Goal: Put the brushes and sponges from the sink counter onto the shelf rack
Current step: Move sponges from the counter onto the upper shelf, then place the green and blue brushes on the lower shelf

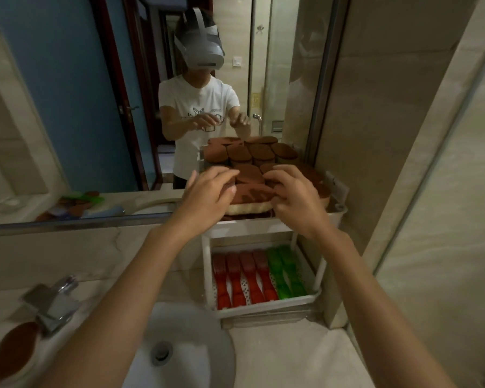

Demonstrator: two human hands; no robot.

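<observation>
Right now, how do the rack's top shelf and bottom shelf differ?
The top shelf holds brown sponges; the bottom shelf holds red brushes and green brushes. Both the left hand and right hand touch the top shelf's sponges; nothing touches the bottom shelf. Both are filled in neat rows.

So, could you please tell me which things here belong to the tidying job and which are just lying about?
Part of the job:
shelf rack
brown sponges on its top tier
red brushes and green brushes on its lower tier
brown sponge on the counter
left hand, right hand

Just there:
faucet
sink basin
mirror
</observation>
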